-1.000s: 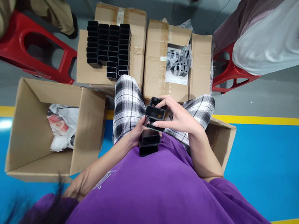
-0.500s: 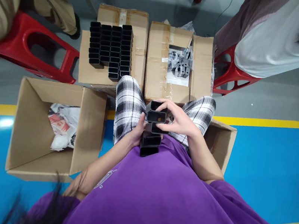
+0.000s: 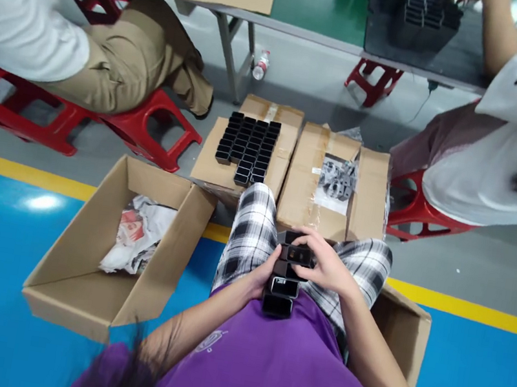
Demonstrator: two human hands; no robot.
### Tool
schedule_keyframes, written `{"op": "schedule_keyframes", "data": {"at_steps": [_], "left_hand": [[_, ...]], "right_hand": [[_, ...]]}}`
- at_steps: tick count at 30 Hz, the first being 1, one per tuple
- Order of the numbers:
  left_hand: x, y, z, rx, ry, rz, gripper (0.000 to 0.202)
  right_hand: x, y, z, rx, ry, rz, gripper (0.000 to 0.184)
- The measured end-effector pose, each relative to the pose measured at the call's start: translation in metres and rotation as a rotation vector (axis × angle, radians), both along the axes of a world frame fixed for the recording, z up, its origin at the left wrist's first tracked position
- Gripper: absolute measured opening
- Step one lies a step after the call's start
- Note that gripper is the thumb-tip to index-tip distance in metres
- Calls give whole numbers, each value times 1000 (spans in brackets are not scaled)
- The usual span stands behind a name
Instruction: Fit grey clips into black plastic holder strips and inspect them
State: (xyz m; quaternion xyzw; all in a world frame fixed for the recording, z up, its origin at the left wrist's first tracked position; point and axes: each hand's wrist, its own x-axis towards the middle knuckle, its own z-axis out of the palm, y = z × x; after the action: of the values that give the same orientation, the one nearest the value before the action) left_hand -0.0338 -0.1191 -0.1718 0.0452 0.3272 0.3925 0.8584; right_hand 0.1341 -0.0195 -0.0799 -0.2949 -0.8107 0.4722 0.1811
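Observation:
Several black rectangular tubes (image 3: 283, 287) stand in a row on my lap, their hollow ends facing up toward me. Along the left side of the row, my left hand (image 3: 264, 274) is closed against the tubes, thumb up. My right hand (image 3: 323, 263) reaches over from the right, its fingers gripping one tube (image 3: 298, 255) near the far end of the row. Parts of the far tubes are hidden behind my right fingers.
Ahead, a carton (image 3: 209, 146) bears a block of stacked black tubes (image 3: 247, 142). Beside it, another carton (image 3: 300, 180) shows bagged small parts (image 3: 338, 178) through its opening. An open box (image 3: 75, 263) with crumpled plastic stands left. People sit on red stools (image 3: 156, 125) both sides, near a green-topped table (image 3: 317, 6).
My view has tilted up and turned left, so the table and more of the seated people now show. Both hands keep their places on the tubes.

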Motion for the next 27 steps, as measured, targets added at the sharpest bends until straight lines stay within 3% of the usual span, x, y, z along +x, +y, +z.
{"op": "schedule_keyframes", "data": {"at_steps": [4, 7, 12, 15, 18, 22, 27], "left_hand": [[-5, -5, 8, -13, -29, 16, 67], [-14, -11, 11, 10, -82, 12, 55], [-24, -19, -2, 19, -123, 76, 39], [-26, -23, -16, -1, -130, 135, 39], [-29, -26, -26, -16, -143, 167, 37], [-34, -28, -33, -46, -202, 179, 34], [-35, -29, -39, -84, -292, 191, 31]], "right_hand": [[-18, 30, -16, 43, -36, 11, 32], [-55, 67, -31, 99, -11, 1, 29], [-173, 122, -69, 148, -162, 9, 30], [-248, 135, -103, 154, -229, 15, 30], [-299, 138, -135, 155, -303, 4, 29], [-328, 140, -164, 155, -385, -30, 33], [-337, 139, -173, 174, -415, -21, 36]]}}
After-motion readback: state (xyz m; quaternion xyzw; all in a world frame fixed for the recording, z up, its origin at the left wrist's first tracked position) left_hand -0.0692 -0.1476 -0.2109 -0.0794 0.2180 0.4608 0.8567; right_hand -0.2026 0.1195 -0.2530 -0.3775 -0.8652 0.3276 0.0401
